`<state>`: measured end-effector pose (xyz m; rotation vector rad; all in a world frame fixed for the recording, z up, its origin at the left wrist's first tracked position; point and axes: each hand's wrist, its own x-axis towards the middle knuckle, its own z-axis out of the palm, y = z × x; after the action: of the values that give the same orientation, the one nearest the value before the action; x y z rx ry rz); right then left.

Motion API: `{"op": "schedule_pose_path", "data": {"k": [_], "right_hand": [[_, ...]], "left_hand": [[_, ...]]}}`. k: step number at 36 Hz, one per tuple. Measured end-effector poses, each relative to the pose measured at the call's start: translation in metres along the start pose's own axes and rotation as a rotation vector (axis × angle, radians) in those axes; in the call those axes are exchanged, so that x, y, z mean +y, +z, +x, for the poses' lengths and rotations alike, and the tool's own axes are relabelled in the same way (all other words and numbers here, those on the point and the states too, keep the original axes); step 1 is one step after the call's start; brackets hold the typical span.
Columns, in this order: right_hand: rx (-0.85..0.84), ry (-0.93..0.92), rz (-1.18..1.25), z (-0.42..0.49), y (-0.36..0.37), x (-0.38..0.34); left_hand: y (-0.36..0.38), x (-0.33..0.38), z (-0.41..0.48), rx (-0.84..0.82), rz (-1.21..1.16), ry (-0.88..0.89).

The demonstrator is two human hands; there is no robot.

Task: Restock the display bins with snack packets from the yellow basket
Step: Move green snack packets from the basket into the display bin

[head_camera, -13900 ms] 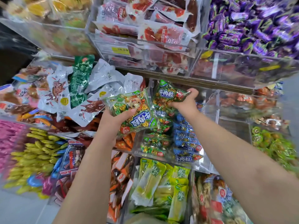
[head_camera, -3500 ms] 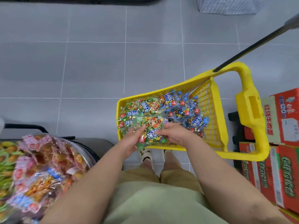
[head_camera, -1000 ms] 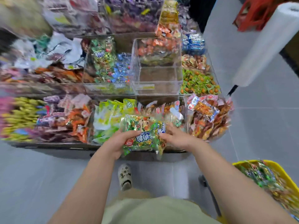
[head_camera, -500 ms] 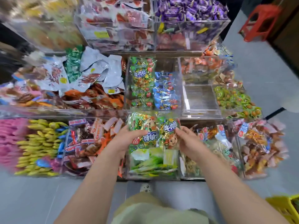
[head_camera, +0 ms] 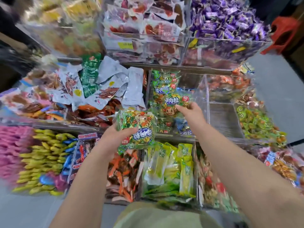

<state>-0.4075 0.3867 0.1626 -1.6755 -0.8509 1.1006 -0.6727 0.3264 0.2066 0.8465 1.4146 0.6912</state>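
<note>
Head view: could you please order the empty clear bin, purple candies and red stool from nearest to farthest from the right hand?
1. Empty clear bin, beside the right hand.
2. Purple candies, top tier.
3. Red stool, far right floor.

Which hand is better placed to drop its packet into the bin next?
Right. The right hand holds its green packet over the bin stocked with the same kind; the left hand grips its bundle lower, near the front edge.

Glossy foil snack packets (head_camera: 139, 129) above clear, smooth plastic bins (head_camera: 203, 96).
</note>
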Motion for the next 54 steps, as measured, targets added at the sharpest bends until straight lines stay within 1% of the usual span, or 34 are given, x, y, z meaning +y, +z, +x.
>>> {"op": "schedule_pose_path", "data": {"k": [6, 8, 11, 12, 16, 21, 23, 27, 28, 29, 31, 32, 33, 34, 36, 38, 41, 44, 47, 50, 51, 53, 54], "right_hand": [[-0.094, -0.006, -0.192, 0.054, 0.042, -0.012], [-0.078, 0.005, -0.253, 0.065, 0.049, -0.007], [-0.028, -0.014, -0.412, 0.072, 0.049, 0.004], [-0.013, -0.004, -0.425, 0.074, 0.047, 0.009], [-0.029, 0.034, -0.386, 0.073, 0.036, 0.020], [-0.082, 0.045, -0.344, 0.070, 0.030, 0.018], [-0.083, 0.037, -0.348, 0.065, 0.028, 0.013], [0.027, -0.102, -0.262, 0.045, 0.022, -0.005], [0.014, -0.125, -0.203, 0.037, 0.020, -0.011], [-0.051, -0.116, -0.133, 0.028, 0.019, -0.018], [-0.296, -0.075, -0.019, 0.008, 0.017, -0.032], [-0.411, -0.093, -0.023, -0.001, 0.016, -0.037], [-0.491, -0.141, -0.058, -0.010, 0.014, -0.043], [-0.532, -0.196, -0.094, -0.017, 0.013, -0.047], [-0.550, -0.274, -0.157, -0.025, 0.008, -0.052], [-0.588, -0.298, -0.249, -0.027, 0.002, -0.054], [-0.691, -0.258, -0.371, -0.026, -0.008, -0.054], [-0.700, -0.194, -0.384, -0.024, -0.017, -0.048], [-0.592, -0.095, -0.228, -0.019, -0.028, -0.040], [-0.391, 0.083, -0.004, -0.017, -0.032, -0.029], [-0.365, 0.154, 0.074, -0.018, -0.031, -0.025], [-0.376, 0.253, 0.214, -0.023, -0.025, -0.016], [-0.377, 0.278, 0.222, -0.025, -0.022, -0.012]], "left_hand": [[-0.014, 0.018, 0.011, -0.005, -0.083, 0.023], [-0.017, 0.028, 0.014, -0.001, -0.096, 0.028], [-0.018, 0.040, 0.019, 0.017, -0.109, 0.058], [-0.016, 0.044, 0.021, 0.014, -0.110, 0.063], [-0.004, 0.054, 0.027, -0.006, -0.157, 0.065], [0.015, 0.055, 0.030, -0.009, -0.134, 0.028], [0.020, 0.053, 0.030, -0.036, -0.128, 0.036], [0.022, 0.048, 0.028, -0.041, -0.047, 0.038], [0.023, 0.047, 0.027, -0.039, -0.022, 0.038], [0.024, 0.046, 0.027, -0.040, -0.001, 0.048], [0.028, 0.045, 0.025, -0.045, 0.057, 0.079], [0.030, 0.045, 0.025, -0.044, 0.091, 0.092], [0.031, 0.045, 0.025, -0.048, 0.135, 0.099], [0.032, 0.046, 0.025, -0.057, 0.180, 0.096], [0.033, 0.048, 0.025, -0.094, 0.253, 0.089], [0.035, 0.049, 0.022, -0.125, 0.293, 0.086], [0.038, 0.048, 0.019, -0.120, 0.306, 0.077], [0.041, 0.048, 0.017, -0.137, 0.244, 0.050], [0.042, 0.050, 0.017, -0.128, 0.145, 0.037], [0.047, 0.050, 0.021, -0.129, 0.090, 0.078], [0.049, 0.049, 0.023, -0.122, 0.077, 0.085], [0.056, 0.049, 0.027, -0.065, 0.074, 0.109], [0.058, 0.049, 0.031, -0.033, 0.065, 0.127]]}}
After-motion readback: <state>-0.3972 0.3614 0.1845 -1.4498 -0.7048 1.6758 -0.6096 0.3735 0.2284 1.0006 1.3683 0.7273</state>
